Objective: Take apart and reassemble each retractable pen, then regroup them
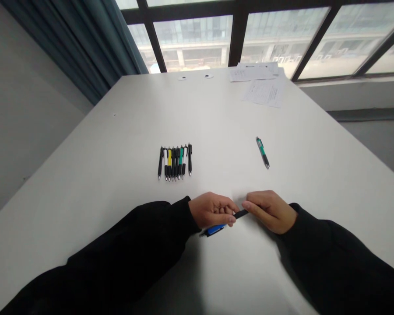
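A blue pen (216,229) with a black clip and a black grip is held between my two hands, low over the near part of the table. My left hand (216,210) pinches its barrel between thumb and fingers, and the clip end sticks out to the left. Closed around the tip end is my right hand (269,211), which hides the point. Beyond my left hand, several pens (175,162) lie side by side in a row, black, white, yellow and green. A single green pen (262,152) lies apart, beyond my right hand.
The white table (134,131) reaches to the window. Printed papers (262,85) lie at its far right corner. Two small white discs (209,76) with dark centres sit near the far edge. A blue curtain (82,39) hangs at the left.
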`<action>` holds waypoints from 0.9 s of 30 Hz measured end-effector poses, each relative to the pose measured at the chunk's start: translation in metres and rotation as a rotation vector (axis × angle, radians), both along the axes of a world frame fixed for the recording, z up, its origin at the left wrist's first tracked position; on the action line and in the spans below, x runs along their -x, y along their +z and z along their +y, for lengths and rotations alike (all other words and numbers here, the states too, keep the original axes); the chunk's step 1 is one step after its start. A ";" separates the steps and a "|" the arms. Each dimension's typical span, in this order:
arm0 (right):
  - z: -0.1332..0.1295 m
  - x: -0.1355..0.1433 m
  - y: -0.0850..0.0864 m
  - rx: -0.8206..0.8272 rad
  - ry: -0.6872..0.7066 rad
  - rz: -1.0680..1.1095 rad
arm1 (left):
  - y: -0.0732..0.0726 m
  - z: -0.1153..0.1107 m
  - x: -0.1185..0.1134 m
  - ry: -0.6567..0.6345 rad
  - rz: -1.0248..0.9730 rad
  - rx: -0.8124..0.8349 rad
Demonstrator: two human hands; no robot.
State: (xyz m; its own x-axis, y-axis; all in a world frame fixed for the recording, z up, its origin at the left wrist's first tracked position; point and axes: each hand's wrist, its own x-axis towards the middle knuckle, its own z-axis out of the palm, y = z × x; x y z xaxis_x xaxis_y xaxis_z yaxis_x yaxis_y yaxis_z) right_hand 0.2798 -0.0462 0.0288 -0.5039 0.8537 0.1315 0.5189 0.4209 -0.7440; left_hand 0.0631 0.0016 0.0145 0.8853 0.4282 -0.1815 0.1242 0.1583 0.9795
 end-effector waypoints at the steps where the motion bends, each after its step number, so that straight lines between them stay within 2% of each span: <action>1: 0.000 0.000 0.000 0.002 0.002 -0.011 | -0.001 0.000 0.000 -0.005 0.000 0.000; 4: 0.001 0.001 -0.003 0.046 -0.034 -0.006 | -0.002 0.000 0.001 -0.007 0.011 0.034; 7: 0.001 0.001 -0.009 0.161 -0.126 0.148 | -0.003 0.001 0.000 0.047 0.009 0.125; 10: -0.004 0.004 -0.014 0.395 -0.143 0.467 | -0.002 0.004 -0.001 0.179 -0.091 0.223; 14: -0.010 0.012 -0.011 0.664 -0.017 0.721 | -0.002 0.010 -0.004 0.398 -0.284 0.350; 17: -0.011 0.011 -0.006 0.695 0.010 0.817 | -0.001 0.014 -0.004 0.554 -0.339 0.402; 19: -0.008 0.006 -0.005 0.671 -0.028 0.883 | -0.001 0.014 -0.004 0.609 -0.331 0.400; 22: -0.002 -0.005 -0.007 0.637 -0.182 1.002 | 0.000 0.011 -0.002 0.566 -0.256 0.357; 25: 0.004 -0.009 -0.010 0.613 -0.331 1.093 | 0.001 0.003 -0.001 0.427 -0.139 0.355; 27: 0.006 -0.007 -0.012 0.627 -0.365 1.134 | 0.003 -0.003 -0.002 0.334 -0.077 0.412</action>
State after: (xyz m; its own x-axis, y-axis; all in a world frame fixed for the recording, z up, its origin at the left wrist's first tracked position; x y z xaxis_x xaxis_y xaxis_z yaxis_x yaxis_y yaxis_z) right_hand 0.2868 -0.0404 0.0168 -0.1104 0.9843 -0.1379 -0.4984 -0.1749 -0.8491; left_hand 0.0650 -0.0014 0.0173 0.7306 0.5957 -0.3337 -0.0687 0.5504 0.8321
